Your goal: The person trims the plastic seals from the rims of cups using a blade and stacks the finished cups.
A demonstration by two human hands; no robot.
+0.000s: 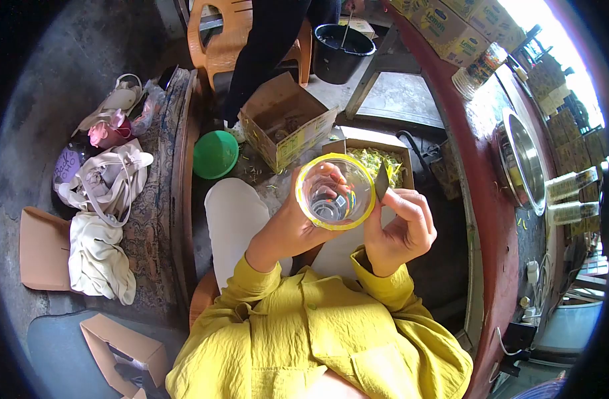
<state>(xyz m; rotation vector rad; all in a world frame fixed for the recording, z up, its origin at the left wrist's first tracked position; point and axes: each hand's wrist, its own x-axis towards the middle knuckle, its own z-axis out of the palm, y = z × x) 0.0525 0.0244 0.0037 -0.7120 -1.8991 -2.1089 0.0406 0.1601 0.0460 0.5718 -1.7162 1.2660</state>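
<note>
My left hand [284,223] is wrapped round a clear plastic cup [354,199] with a yellow rim. The cup's open mouth faces me, and a small printed label shows through its wall. In my right hand [404,226], thumb and fingers pinch a dark, flat, blade-like piece [382,181] that points up beside the rim. Whether it touches the rim I cannot tell. Just beyond the cup is a cardboard box [405,147] holding pale green and yellow shreds, partly hidden by the cup and my fingers.
An open cardboard box [301,147] and a green basin [215,154] are on the floor ahead. Another person's leg [251,60] stands by an orange chair [199,40], near a black bucket [338,63]. Stacked cups [572,185] and a metal bowl [532,166] occupy the right counter. Bags [105,179] lie left.
</note>
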